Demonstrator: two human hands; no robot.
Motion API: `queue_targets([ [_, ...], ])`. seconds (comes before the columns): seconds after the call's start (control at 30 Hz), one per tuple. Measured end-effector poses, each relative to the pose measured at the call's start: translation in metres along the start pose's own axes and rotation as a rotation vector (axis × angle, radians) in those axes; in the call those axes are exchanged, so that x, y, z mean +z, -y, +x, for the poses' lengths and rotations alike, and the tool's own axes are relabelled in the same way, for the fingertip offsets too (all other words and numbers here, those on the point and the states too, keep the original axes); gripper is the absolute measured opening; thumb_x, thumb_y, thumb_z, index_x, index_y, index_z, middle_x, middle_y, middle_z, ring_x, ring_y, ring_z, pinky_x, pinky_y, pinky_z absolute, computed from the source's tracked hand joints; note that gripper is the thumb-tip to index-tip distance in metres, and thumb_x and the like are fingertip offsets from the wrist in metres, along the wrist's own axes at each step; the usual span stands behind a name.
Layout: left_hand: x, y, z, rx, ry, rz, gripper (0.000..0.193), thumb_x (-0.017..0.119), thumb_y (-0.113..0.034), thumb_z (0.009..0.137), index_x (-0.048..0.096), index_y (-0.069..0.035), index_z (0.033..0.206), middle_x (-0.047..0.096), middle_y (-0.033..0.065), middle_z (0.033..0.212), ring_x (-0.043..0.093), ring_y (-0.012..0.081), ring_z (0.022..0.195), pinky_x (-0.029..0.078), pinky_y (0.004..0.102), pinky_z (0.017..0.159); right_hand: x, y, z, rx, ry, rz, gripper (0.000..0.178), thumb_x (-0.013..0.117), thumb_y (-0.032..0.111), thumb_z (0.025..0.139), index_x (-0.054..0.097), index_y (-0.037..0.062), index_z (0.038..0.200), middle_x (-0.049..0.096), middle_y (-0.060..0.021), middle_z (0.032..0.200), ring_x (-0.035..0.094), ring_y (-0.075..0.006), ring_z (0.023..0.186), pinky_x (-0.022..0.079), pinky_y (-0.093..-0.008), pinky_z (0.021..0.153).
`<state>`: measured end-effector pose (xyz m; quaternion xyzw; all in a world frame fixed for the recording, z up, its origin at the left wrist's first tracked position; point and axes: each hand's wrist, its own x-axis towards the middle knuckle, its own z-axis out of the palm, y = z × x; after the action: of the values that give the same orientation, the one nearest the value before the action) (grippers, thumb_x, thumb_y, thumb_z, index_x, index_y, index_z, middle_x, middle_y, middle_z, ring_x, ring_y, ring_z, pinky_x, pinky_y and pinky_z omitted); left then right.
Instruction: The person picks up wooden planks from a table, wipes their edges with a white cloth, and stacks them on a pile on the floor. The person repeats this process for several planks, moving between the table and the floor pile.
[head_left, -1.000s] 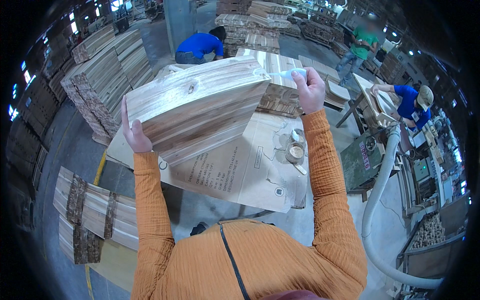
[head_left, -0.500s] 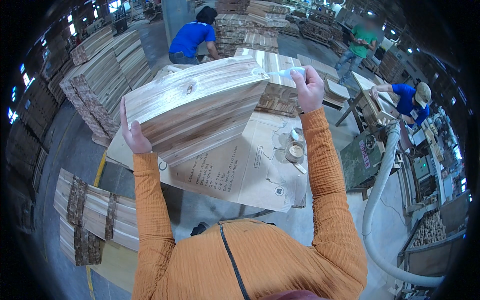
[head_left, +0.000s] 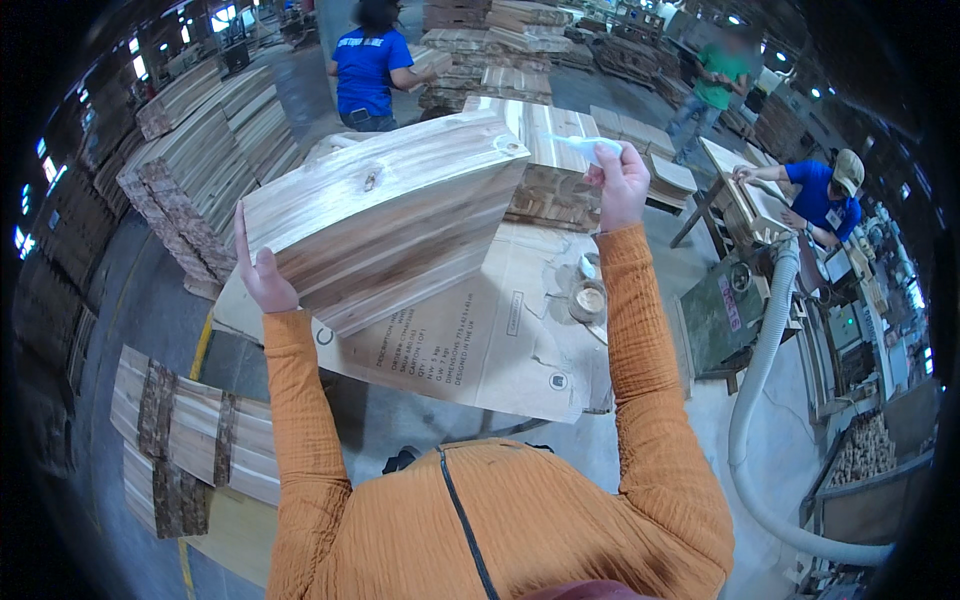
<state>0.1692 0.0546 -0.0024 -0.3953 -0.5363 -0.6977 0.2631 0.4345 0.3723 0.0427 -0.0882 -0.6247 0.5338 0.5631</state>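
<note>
I hold a pale wooden board [head_left: 390, 215] tilted up in front of me; it has a dark knot and a round hole in its upper right corner. My left hand [head_left: 262, 275] grips its lower left edge, thumb on the face. My right hand [head_left: 622, 185] is raised just right of the board's upper right corner and pinches a small white scraper [head_left: 585, 147], whose blade points toward that corner without clearly touching it.
Flattened brown cardboard [head_left: 480, 350] covers the table below, with small round tubs [head_left: 590, 297] on it. Stacks of boards [head_left: 190, 150] stand left and behind. A person in blue [head_left: 368, 65] stands at the back; another works at a bench [head_left: 820, 195] on the right. A grey hose [head_left: 760, 400] curves down the right.
The person in blue at the back has straightened up and stepped further away. My hands and the board have barely moved.
</note>
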Motion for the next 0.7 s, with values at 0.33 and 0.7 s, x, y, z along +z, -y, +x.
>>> queue_targets([
  [0.33, -0.006, 0.023, 0.011, 0.027, 0.024, 0.091, 0.064, 0.035, -0.043, 0.087, 0.04, 0.005, 0.129, 0.044, 0.0188, 0.129, 0.041, 0.0266, 0.119, 0.028, 0.0356, 0.102, -0.119, -0.077, -0.156, 0.55, -0.4, 0.227, 0.01, 0.066, 0.013, 0.079, 0.059, 0.0078, 0.085, 0.058, 0.0042, 0.073, 0.047, -0.0024, 0.059, 0.037, -0.0186, 0.051],
  [0.7, 0.002, 0.034, 0.015, -0.138, -0.003, 0.005, 0.064, 0.03, -0.044, 0.089, 0.041, 0.004, 0.129, 0.045, 0.0187, 0.127, 0.043, 0.0267, 0.116, 0.033, 0.0362, 0.098, -0.189, -0.113, -0.3, 0.28, -0.156, -1.156, 0.022, 0.072, 0.018, 0.068, 0.063, 0.0084, 0.086, 0.059, -0.0056, 0.089, 0.051, -0.021, 0.091, 0.042, -0.034, 0.082],
])
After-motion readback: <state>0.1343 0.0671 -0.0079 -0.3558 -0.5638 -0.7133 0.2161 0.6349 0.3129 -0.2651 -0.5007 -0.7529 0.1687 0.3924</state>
